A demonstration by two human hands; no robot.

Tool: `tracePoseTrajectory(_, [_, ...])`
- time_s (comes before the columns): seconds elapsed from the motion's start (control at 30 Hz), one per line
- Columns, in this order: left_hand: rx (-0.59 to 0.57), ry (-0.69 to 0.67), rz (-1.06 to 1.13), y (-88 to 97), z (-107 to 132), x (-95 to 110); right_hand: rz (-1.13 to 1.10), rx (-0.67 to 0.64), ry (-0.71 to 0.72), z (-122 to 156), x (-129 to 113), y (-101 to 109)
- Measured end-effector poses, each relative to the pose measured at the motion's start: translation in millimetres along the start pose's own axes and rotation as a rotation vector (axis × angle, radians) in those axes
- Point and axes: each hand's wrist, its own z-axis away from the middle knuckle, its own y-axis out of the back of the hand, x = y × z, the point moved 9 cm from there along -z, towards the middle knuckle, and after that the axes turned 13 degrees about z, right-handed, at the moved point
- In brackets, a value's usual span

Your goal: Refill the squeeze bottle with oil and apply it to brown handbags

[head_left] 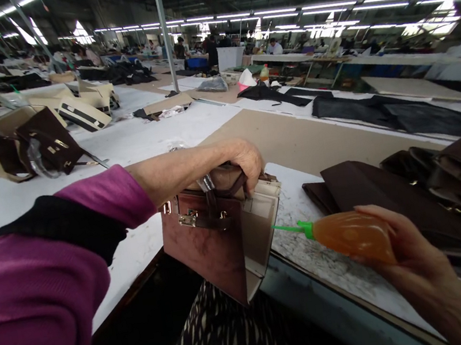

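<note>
A brown handbag [207,246] stands tilted at the table's near edge, over my lap, its pale-lined side facing right. My left hand [248,161] reaches over the top, fingers curled down onto the bag's upper edge. Clear plastic wraps part of its handle, and gold-coloured hardware sits on the front. In my right hand [392,240] is a squeeze bottle [349,235] of amber liquid, lying nearly level. The green nozzle points left, its tip at the open side's edge; whether it touches cannot be told.
Dark brown bag pieces [374,196] lie on the right of the table. Another brown handbag [46,140] stands at the left, beside a person's arm. A beige board [277,136] and black material [356,109] lie farther back.
</note>
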Motion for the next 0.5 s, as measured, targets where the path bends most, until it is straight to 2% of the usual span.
tracePoseTrajectory(0.23, [0.010, 0.053, -0.018, 1.3, -6, -12, 0.073, -0.042, 0.002, 8, 2, -12])
tracePoseTrajectory(0.47, [0.050, 0.071, 0.007, 2.1, -2, -14, 0.013, -0.139, -0.065, 20, 14, -28])
tracePoseTrajectory(0.5, [0.082, 0.047, 0.015, 4.6, -2, -12, 0.012, -0.153, -0.073, 22, 16, -31])
